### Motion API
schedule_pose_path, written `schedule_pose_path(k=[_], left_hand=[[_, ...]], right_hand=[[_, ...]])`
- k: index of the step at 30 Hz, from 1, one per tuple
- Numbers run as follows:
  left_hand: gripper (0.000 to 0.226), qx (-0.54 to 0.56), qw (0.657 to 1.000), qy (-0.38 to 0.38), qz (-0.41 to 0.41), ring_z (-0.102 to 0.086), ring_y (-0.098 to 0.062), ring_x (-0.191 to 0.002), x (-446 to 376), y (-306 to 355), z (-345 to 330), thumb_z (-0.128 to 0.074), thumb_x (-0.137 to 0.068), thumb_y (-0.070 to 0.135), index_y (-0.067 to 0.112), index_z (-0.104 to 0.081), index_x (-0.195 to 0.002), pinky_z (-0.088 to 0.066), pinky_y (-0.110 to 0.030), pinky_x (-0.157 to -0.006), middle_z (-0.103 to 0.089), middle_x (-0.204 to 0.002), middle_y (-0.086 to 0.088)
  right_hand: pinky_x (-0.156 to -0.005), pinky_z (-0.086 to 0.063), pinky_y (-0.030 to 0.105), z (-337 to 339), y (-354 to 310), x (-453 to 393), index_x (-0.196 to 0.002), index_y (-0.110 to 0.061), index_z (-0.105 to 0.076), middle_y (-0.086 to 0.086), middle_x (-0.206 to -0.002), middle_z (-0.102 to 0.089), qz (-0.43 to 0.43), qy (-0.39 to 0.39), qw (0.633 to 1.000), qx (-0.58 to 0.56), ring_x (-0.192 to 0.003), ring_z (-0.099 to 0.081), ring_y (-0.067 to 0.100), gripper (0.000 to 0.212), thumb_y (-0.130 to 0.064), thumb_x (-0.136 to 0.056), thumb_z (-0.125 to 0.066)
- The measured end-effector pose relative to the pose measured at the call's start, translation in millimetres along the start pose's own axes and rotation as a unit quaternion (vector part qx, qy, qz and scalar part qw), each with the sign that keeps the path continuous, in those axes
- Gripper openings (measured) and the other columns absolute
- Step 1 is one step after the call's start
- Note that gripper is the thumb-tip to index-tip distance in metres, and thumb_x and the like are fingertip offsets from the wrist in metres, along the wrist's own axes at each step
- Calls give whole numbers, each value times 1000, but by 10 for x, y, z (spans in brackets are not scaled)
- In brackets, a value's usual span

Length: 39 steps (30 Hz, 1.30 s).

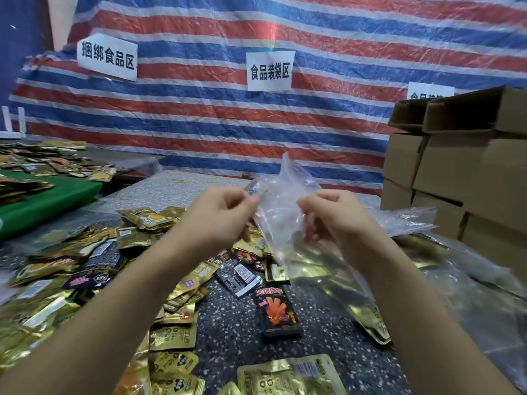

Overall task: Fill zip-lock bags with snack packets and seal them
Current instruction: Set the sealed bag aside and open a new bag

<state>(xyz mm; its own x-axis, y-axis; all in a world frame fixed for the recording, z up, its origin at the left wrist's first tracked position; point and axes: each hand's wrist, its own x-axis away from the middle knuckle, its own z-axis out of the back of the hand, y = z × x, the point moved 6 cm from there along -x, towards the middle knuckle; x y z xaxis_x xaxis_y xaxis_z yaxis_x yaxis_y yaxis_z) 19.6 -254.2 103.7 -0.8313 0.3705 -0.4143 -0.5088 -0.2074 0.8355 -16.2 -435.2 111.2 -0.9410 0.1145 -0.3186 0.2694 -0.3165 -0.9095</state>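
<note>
Hands, left hand [219,215] and right hand [328,216], pinch opposite edges of an empty clear bag [281,212] above the counter [236,326], probably to open its mouth for snack packets [278,312].

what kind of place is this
Probably a makeshift food-packing workstation: loose snack packets heaped on the table, stacked cardboard boxes, and paper zone signs on a striped tarp.

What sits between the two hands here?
In the head view, a clear zip-lock bag spans the gap; the left hand and right hand each pinch an edge of it.
</note>
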Motion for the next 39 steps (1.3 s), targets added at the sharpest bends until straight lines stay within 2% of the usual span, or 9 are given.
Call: schedule_pose_path(k=[2, 6, 11, 15, 18, 23, 29, 34, 39], left_hand=[[31, 1, 998, 63, 26, -58, -17, -54, -45, -76, 152, -53, -100, 26, 11, -68, -78, -46, -33, -58, -67, -59, -2], [30, -133, 989, 62, 5, -50, 2, -41, -58, -59, 106, -51, -100, 34, 16, -66, -83, -40, -19, -41, -64, -59, 3], [26, -279, 947, 63, -150, -60, -8, -66, 103, 228, -57, -52, -97, 41, 34, -48, -122, -52, -32, -65, -66, -78, 8], [52, -363, 909, -52, -197, -56, -1, -62, 273, 382, -283, -30, -83, 78, 41, -54, -110, -52, -25, -62, -61, -67, 14], [41, -464, 864, -63, -184, -58, -13, -74, 281, 307, -345, -42, -90, 69, 31, -55, -94, -52, -31, -68, -59, -77, 10], [23, -347, 924, 7, -161, -57, -11, -71, 164, 299, -124, -59, -95, 39, 23, -57, -79, -46, -29, -60, -63, -78, 9], [10, -282, 941, 121, -145, -62, -22, -74, 52, 247, 301, -66, -92, 25, 17, -64, -88, -55, -39, -70, -70, -87, -3], [21, -296, 929, 168, -142, -60, -26, -75, 30, 178, 433, -60, -96, 34, 15, -64, -88, -53, -42, -67, -67, -82, -4], [24, -296, 925, 169, -168, -60, -29, -76, 42, 239, 436, -56, -98, 34, 12, -64, -92, -53, -46, -67, -68, -84, -6]], right_hand=[[-49, -43, 25, 168, 17, -29, -56, -11, -56, 3, -45, -50, -7, 91, 994, 65, -40, -54, 15, 30, -5, -86, -57], [-54, -43, 29, 92, 18, -39, -58, -11, -55, 7, -50, -47, 11, 111, 983, 144, -39, -58, 13, 23, -10, -81, -57], [-47, -42, 25, 8, -15, -27, -58, -11, -51, 5, -51, -46, 50, 128, 973, 184, -41, -63, 12, 26, -13, -82, -57], [-53, -46, 40, -17, -5, -20, -59, -6, -51, 15, -52, -48, 54, 134, 975, 169, -44, -61, 15, 22, -15, -78, -57], [-57, -48, 37, -48, 30, -26, -58, -11, -49, 15, -55, -45, 32, 118, 989, 89, -48, -68, 20, 19, -17, -75, -53], [-55, -44, 30, 29, 92, -62, -54, -19, -42, -5, -42, -40, 13, 124, 992, 25, -48, -67, 22, 34, -21, -87, -50], [-48, -47, 26, 114, 130, -91, -64, -10, -52, 4, -41, -52, -31, 144, 989, -28, -42, -60, 19, 40, -22, -98, -38], [-49, -47, 26, -112, 199, -8, -68, -6, -58, 8, -52, -61, -82, -45, 983, 158, -47, -61, 16, 31, -9, -92, -39], [-75, -58, 31, -491, 275, 143, -90, -12, -69, -2, -79, -74, -30, -234, 899, 369, -75, -71, 11, 24, -20, -100, -49]])
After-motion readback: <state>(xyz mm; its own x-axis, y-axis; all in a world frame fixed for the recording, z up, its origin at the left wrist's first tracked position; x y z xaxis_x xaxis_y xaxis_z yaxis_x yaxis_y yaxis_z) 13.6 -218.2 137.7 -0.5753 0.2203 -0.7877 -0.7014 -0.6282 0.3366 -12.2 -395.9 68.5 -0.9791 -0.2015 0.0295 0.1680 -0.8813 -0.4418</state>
